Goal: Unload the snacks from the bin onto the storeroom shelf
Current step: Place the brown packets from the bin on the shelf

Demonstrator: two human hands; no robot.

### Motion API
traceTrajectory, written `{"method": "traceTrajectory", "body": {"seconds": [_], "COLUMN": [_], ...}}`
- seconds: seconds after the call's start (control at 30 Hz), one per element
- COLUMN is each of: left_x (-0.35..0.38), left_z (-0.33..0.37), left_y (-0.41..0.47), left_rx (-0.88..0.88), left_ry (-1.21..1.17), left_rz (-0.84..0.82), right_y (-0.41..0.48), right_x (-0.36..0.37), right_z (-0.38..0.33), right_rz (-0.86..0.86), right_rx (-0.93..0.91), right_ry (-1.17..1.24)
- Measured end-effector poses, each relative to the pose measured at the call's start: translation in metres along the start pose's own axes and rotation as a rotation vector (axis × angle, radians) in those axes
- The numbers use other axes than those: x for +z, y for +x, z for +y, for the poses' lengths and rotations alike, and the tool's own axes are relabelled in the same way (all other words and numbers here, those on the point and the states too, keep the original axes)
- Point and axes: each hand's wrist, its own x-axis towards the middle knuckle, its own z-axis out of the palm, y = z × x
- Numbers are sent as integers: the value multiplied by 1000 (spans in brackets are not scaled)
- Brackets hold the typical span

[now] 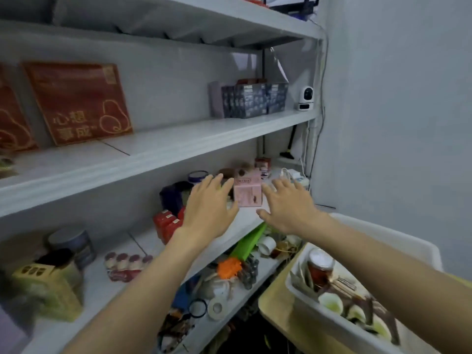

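Observation:
A pink snack box (247,190) stands upright on the grey storeroom shelf (245,221), near its front edge. My left hand (208,205) is spread open just left of the box, fingertips close to its side. On the box's other side, my right hand (287,208) is also open, with a small gap between it and the box. Neither hand holds anything. The white bin (304,290) sits at lower right on a yellow surface and holds a red-filled jar (320,268), green-topped cups (330,302) and wrapped snacks.
The same shelf carries red packets (168,223), a dark blue tub (173,198), small bottles (126,267), a tin (74,245) and a yellow box (48,290). Above stand red gift boxes (79,103), dark cartons (252,99) and a white camera (306,98). The lower shelf is cluttered.

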Motion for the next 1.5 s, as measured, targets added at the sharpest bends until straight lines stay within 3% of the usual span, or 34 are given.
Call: {"method": "traceTrajectory", "body": {"seconds": [0.23, 0.53, 1.0, 1.5], "left_x": [74, 159, 274, 307], "left_z": [112, 185, 219, 233], "left_y": [4, 8, 22, 24], "left_rx": [82, 245, 506, 459], "left_ry": [-91, -150, -230, -281], "left_rz": [-118, -259, -391, -408], "right_y": [-69, -115, -131, -121], "right_x": [62, 131, 223, 277], "right_z": [92, 155, 183, 202], "right_rz": [-128, -286, -492, -595], "right_rx": [160, 360, 541, 489], "right_ry": [-1, 5, 64, 196]}}
